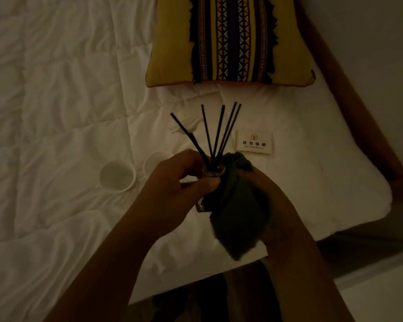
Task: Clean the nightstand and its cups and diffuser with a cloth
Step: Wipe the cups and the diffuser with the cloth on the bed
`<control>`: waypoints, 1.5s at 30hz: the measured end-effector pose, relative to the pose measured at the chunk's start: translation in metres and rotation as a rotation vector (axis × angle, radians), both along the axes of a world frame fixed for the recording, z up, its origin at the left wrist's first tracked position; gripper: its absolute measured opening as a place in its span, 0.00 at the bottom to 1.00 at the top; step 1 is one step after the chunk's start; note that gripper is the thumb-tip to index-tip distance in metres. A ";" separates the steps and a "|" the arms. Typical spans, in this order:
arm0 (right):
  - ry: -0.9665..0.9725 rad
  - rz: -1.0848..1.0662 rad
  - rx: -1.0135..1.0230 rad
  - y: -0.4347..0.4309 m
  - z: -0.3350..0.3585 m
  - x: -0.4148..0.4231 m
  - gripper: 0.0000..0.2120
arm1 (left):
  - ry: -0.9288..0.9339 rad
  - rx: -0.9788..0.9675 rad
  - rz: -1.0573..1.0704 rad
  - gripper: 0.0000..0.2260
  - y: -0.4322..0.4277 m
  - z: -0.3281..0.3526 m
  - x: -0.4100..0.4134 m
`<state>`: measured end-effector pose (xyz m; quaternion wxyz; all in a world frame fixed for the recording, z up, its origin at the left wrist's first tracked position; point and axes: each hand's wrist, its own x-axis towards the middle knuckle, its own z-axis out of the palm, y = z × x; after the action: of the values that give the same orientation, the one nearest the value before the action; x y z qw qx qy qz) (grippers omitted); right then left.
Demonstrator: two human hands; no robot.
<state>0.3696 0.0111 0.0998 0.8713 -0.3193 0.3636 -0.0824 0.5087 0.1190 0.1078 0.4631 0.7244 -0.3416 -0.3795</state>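
A white quilted duvet (68, 101) is being shown spread across the left and centre of the frame, its surface being crossed by creases. At upper centre, a yellow cushion (230, 40) with a dark patterned central band is being supported on the duvet. Right of centre, a small white card (254, 141) bearing a no-smoking sign is being displayed flat on the bedding. A brown wooden bed frame (363, 126) is being seen running diagonally at right, against a pale wall (370, 43).

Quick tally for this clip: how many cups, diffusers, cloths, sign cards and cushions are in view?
cups: 2
diffuser: 1
cloth: 1
sign card: 1
cushion: 1
Total: 6
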 end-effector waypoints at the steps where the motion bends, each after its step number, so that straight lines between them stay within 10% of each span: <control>1: -0.007 -0.022 -0.064 0.001 -0.007 0.001 0.10 | -0.034 0.018 0.015 0.09 -0.001 -0.003 0.002; 16: 0.402 -0.125 -0.571 0.068 -0.047 -0.029 0.17 | -0.083 0.153 0.199 0.08 -0.035 -0.074 -0.016; 33: 0.302 -0.284 -0.105 0.023 -0.080 -0.044 0.07 | -0.106 0.268 0.316 0.10 -0.088 -0.161 -0.009; 36: 0.214 -0.271 -0.107 0.009 -0.080 -0.049 0.24 | -0.155 0.291 0.306 0.14 -0.087 -0.163 -0.012; 40: 0.136 -0.287 -0.072 -0.002 -0.073 -0.051 0.10 | -0.105 0.323 0.363 0.20 -0.075 -0.163 -0.020; 45: 0.089 -0.310 -0.005 -0.010 -0.077 -0.062 0.41 | 0.013 0.470 0.567 0.21 -0.058 -0.148 -0.048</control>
<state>0.3077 0.0011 0.0228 0.8304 -0.2649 0.4465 -0.2024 0.4604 0.0610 -0.0402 0.3730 0.8745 -0.0277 -0.3089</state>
